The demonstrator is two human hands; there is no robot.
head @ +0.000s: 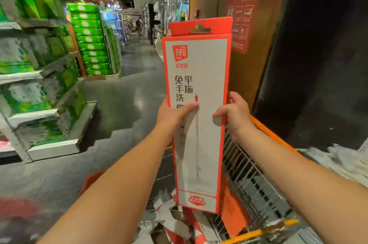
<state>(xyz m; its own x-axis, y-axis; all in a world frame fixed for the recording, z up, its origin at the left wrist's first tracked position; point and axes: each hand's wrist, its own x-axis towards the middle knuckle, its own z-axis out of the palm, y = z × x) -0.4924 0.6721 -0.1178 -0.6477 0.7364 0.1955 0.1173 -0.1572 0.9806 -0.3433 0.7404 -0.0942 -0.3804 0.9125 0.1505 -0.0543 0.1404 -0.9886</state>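
A tall, flat orange-and-white mop box [207, 76] with a hang tab at its top stands upright in front of me, its lower end over an orange shopping cart [256, 174]. My left hand [173, 114] grips the box's left edge at mid-height, thumb across the front. On the opposite edge my right hand [233, 113] grips it at the same height, thumb on the front and fingers behind.
The cart holds other orange-and-white packages [179, 222]. Shelves of green packaged goods [39, 88] line the left, with a green stacked display [89, 40] further back. A brown pillar with a red sign [245, 9] rises behind the box. The aisle floor [129, 84] runs ahead.
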